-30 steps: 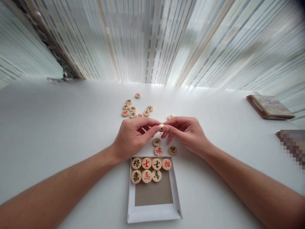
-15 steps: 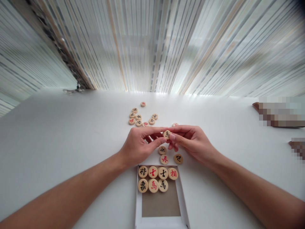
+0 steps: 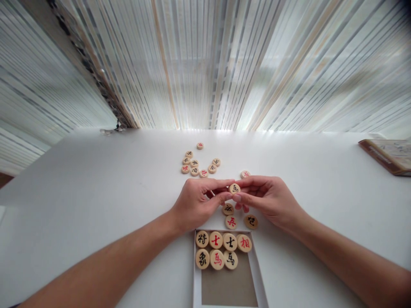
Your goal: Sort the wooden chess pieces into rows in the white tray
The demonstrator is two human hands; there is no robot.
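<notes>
one black-lettered piece (image 3: 234, 188), near mid-frame in our head view, is pinched by left hand (image 3: 197, 203) and right hand (image 3: 276, 199); the box (image 3: 224, 286) lies lower centre. we judge this face-checking; setting down needs one hand releasing.

There were 2 hands: L hand (image 3: 201, 203), R hand (image 3: 272, 201). Btwn their fingertips was 1 held pc (image 3: 234, 188), blk char. Nearside of hands, 1 tray (image 3: 197, 286) contained 7 tray pcs (image 3: 217, 259), 4 blk + 3 red. Btwn hands & tray lay 3 loose pcs (image 3: 230, 221), 2 blk + 1 red. Beyond L hand were 9 far pcs (image 3: 195, 171), 6 blk + 3 red. Just past R hand was 1 red pc (image 3: 245, 174). Well R of R hand: 1 box (image 3: 391, 156), partly out-of-frame.
</notes>
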